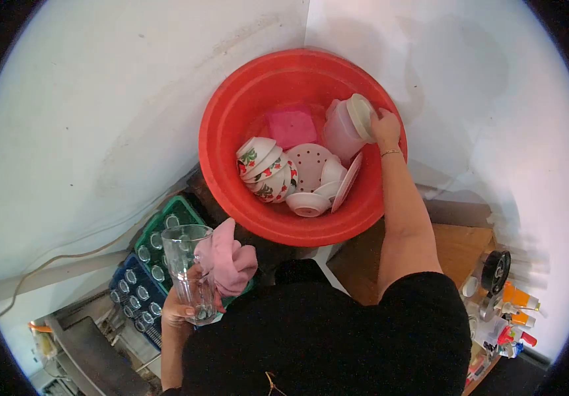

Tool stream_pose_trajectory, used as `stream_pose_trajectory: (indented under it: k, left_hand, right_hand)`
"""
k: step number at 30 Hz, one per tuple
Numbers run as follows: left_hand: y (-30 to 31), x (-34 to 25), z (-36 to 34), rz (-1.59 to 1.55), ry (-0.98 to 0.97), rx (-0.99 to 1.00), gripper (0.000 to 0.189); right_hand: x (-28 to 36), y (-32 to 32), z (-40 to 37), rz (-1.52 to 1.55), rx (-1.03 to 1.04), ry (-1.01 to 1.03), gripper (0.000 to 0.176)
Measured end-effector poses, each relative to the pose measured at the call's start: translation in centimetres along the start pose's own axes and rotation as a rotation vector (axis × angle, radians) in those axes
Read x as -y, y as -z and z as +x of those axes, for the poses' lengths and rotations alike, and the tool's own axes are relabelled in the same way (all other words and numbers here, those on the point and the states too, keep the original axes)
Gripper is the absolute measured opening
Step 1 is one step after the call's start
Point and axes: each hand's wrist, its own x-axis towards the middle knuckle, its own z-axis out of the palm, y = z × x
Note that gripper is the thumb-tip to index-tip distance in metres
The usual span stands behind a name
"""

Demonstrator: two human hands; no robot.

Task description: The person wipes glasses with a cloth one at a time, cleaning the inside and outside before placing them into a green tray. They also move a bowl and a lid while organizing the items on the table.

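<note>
My left hand [178, 309] is closed around a tall clear drinking glass [185, 254], held at the lower left. A pink cloth [237, 261] is bunched against the far side of the glass, beside the same hand. My right hand [387, 129] reaches into a large red basin [284, 228] and has its fingers closed on the cream top of a tilted translucent jug [342, 135]. Part of its grip is hidden. Also in the basin are stacked flower-patterned bowls [268, 168], a perforated white plate [309, 165], small white bowls [307, 203] and a pink box-shaped container [291, 128].
Green [182, 208] and blue [129, 300] racks hold several upturned glasses at the left. A wooden surface [456, 251] lies right of my arm, with small items and orange packets [519, 297] beyond. White walls meet behind the basin.
</note>
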Motion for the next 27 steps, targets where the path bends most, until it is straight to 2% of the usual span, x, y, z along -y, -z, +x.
stream_pose_trajectory:
  k: [2,6,8,10,12,13,15,16,18,19,21,22,24,26,27]
  left_hand:
    - [0.4,0.3,0.0,-0.003,0.002,0.014,0.101]
    - [-0.2,0.2,-0.7,-0.044,-0.035,0.008,0.101]
    - [1.0,0.7,-0.7,-0.06,-0.062,0.031,0.101]
    - [1.6,0.6,-0.9,-0.045,-0.092,0.108,0.1]
    - [1.9,0.1,-1.4,-0.036,-0.094,0.138,0.099]
    - [1.7,-0.1,-1.6,-0.03,-0.107,0.152,0.099]
    - [2.4,0.0,-2.4,-0.033,-0.134,0.183,0.098]
    - [2.7,0.0,-3.0,-0.035,-0.145,0.18,0.098]
    - [2.9,-0.2,-4.1,-0.047,-0.151,0.275,0.095]
    - [2.7,-0.5,-4.9,-0.056,-0.148,0.302,0.094]
    - [3.7,-0.6,-6.3,0.006,-0.147,0.356,0.095]
    - [4.2,-0.5,-7.3,0.072,-0.134,0.403,0.095]
    - [5.1,0.0,-9.4,0.119,-0.142,0.41,0.096]
    - [6.4,0.4,-11.4,0.223,-0.139,0.43,0.097]
    - [7.3,0.8,-12.2,0.232,-0.128,0.445,0.097]
  right_hand:
    - [-0.9,-1.2,0.9,-0.101,-0.218,0.127,0.038]
    - [4.1,1.2,-1.7,0.114,-0.29,0.289,0.036]
    - [7.3,2.7,-4.2,0.429,0.06,0.237,0.034]
    - [11.9,4.8,-9.2,0.917,0.479,-0.079,0.032]
    - [14.3,5.0,-13.4,0.967,0.857,-0.109,0.024]
    - [15.5,5.3,-15.8,0.827,1.013,0.093,0.033]
    - [17.6,5.0,-20.7,0.677,1.362,0.076,0.051]
    - [18.1,4.1,-23.1,0.667,1.557,-0.158,0.059]
    - [18.1,1.4,-28.0,0.388,1.678,-0.285,0.077]
    - [17.7,0.0,-30.2,0.38,1.674,-0.276,0.077]
    - [17.9,-1.5,-34.1,0.324,1.939,-0.443,0.077]
    - [18.4,-1.6,-35.8,0.315,1.937,-0.435,0.077]
    - [19.9,-1.5,-39.4,1.047,2.001,-0.471,0.076]
    - [19.5,-5.0,-42.3,1.215,1.872,-0.493,0.067]
    - [20.3,-4.4,-42.5,1.15,1.437,0.113,0.061]
